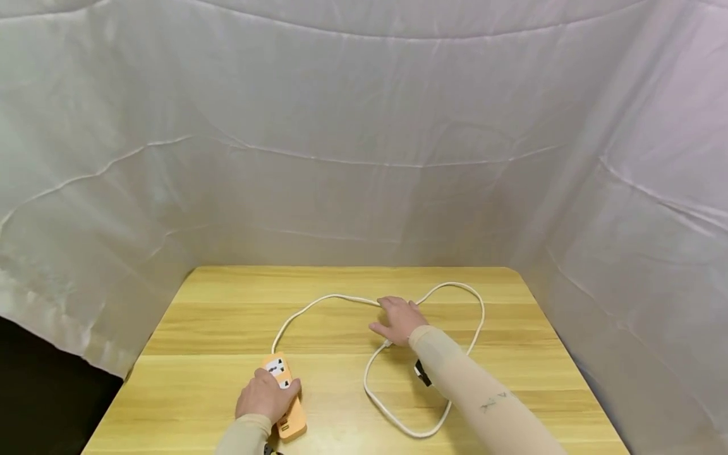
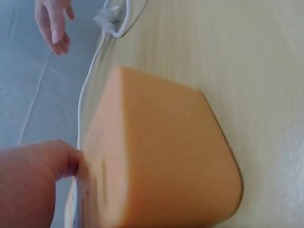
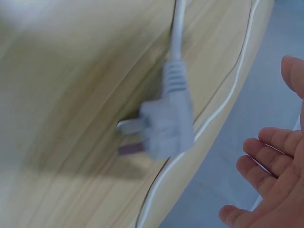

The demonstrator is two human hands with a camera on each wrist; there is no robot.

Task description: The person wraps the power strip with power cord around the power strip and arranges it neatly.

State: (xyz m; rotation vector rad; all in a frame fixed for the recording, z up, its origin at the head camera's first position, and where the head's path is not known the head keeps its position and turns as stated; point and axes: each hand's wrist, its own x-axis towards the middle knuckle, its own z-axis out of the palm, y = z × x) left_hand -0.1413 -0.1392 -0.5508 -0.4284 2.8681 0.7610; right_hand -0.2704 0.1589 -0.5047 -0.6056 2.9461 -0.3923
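Note:
An orange power strip (image 1: 292,422) with white socket faces lies on the near left part of the table. My left hand (image 1: 263,397) grips it from above, the thumb along its right side. In the left wrist view the strip's plain end (image 2: 175,156) fills the middle, with the thumb (image 2: 61,159) against it. My right hand (image 1: 400,319) hovers over the white cord (image 1: 335,296) with fingers extended and nothing held. Below that hand, the white plug (image 3: 168,126) lies on the wood, its metal prongs showing in the right wrist view.
The cord runs from the strip's far end and forms a wide loop (image 1: 482,316) on the right half of the wooden table (image 1: 216,328). Pale grey fabric (image 1: 364,196) hangs behind the table and on both sides. A small black-and-white piece (image 1: 422,373) shows beneath the right forearm.

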